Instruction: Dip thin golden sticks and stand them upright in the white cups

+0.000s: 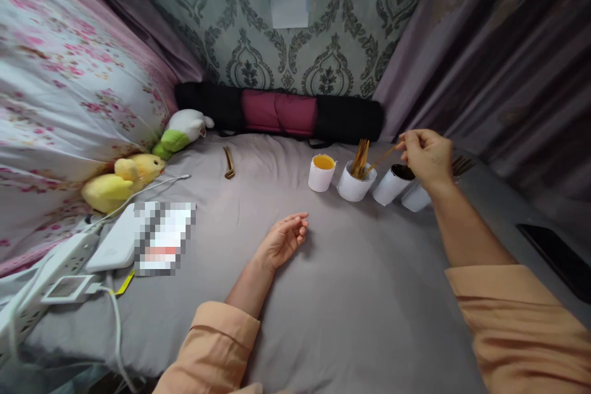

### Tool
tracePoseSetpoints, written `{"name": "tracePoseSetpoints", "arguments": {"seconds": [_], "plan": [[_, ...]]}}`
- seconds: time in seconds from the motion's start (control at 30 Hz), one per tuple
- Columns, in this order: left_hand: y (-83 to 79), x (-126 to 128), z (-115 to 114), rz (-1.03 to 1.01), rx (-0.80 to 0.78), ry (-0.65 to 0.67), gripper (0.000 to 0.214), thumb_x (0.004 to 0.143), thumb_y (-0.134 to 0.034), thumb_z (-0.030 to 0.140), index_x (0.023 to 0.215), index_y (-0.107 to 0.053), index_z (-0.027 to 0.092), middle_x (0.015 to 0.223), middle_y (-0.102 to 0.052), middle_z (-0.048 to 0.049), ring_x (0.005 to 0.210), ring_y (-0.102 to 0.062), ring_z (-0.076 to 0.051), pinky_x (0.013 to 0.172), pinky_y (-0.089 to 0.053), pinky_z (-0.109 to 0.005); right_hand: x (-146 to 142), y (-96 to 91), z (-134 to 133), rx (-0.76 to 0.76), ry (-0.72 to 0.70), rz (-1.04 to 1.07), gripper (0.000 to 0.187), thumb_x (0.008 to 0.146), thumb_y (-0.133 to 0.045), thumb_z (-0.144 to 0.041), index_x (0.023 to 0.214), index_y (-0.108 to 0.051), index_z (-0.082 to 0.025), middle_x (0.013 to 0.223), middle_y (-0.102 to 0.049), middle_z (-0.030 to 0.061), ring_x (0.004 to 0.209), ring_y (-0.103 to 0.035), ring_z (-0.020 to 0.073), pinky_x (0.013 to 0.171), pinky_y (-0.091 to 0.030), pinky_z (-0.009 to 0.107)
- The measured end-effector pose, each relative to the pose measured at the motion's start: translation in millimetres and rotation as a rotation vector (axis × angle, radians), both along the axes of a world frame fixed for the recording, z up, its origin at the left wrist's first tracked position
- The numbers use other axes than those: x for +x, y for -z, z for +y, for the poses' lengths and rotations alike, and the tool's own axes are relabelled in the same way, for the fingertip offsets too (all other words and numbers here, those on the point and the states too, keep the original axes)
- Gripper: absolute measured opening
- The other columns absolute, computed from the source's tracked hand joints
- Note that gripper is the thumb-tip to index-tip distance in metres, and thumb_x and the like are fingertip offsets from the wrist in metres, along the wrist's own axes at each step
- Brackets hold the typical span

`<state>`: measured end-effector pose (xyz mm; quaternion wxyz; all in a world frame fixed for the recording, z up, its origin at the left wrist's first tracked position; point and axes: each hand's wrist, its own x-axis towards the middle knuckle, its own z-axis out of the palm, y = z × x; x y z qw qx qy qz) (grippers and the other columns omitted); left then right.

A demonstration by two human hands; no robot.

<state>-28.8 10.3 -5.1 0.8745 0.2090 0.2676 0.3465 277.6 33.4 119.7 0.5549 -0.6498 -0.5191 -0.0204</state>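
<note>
Stick (pixel 386 152), thin and brown, is pinched near its upper end between the thumb and fingertips of the right hand (pixel 427 157); that grip probably leaves most of its length free to slant down and left. Its lower tip is at the right side of the mouth of the stick cup (pixel 354 189), though whether it touches the rim I cannot tell. The wrist arches above and to the right of this cup, likely keeping the knuckles clear of the rims. Inside the cup, a bundle (pixel 360 163) of similar sticks stands nearly upright, seemingly propped by the wall. Left of and nearer than the cup, the left hand (pixel 284 239) lies on the sheet (pixel 369 308), its fingers loosely curled and close together, pinching nothing visible; it seems parked there, out of the way. Just left of the stick cup is a yellow cup (pixel 321 180), white outside; to its right come a dark cup (pixel 390 189) and a 4th cup (pixel 414 198), partly hidden by the right hand. This row of 4 presumably keeps every mouth within reach. Farther left of the stick cup lies a brass piece (pixel 229 165); behind it, a roll (pixel 279 112); well to its right, a phone (pixel 556 261).
</note>
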Motion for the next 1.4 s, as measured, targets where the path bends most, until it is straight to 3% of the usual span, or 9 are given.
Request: {"name": "tracePoseSetpoints", "arguments": {"seconds": [0.23,0.77,1.4], "plan": [[-2.3,0,-1,0.011,-0.009,-0.004,0.019,0.074,-0.059,0.012,0.093,-0.059,0.009,0.073,-0.056,-0.003,0.058,-0.051,-0.005,0.052,-0.042,-0.017,-7,3.7,14,-0.121,-0.083,-0.033,0.022,0.082,-0.047,-0.035,0.078,-0.062,-0.019,0.065,-0.064,0.0021,0.041,-0.049,0.0078,0.041,-0.04,0.021],[-2.2,0,1,0.013,-0.013,0.006,0.019,0.075,-0.058,0.013,0.094,-0.058,0.009,0.074,-0.056,-0.0029,0.057,-0.051,-0.005,0.052,-0.042,-0.017,-22,12.5,47,-0.314,-0.215,0.003,0.016,0.079,-0.051,-0.026,0.075,-0.062,-0.015,0.061,-0.062,0.0009,0.04,-0.047,0.0054,0.04,-0.038,0.017],[0.2,0,2,-0.005,-0.002,0.011,0.021,0.074,-0.059,0.013,0.095,-0.059,0.01,0.075,-0.056,-0.0031,0.058,-0.052,-0.006,0.052,-0.043,-0.017,-15,20.5,63,-0.339,-0.15,-0.03,0.014,0.075,-0.049,-0.018,0.071,-0.062,-0.015,0.057,-0.061,0.0004,0.039,-0.049,0.0074,0.042,-0.041,0.02]]}}
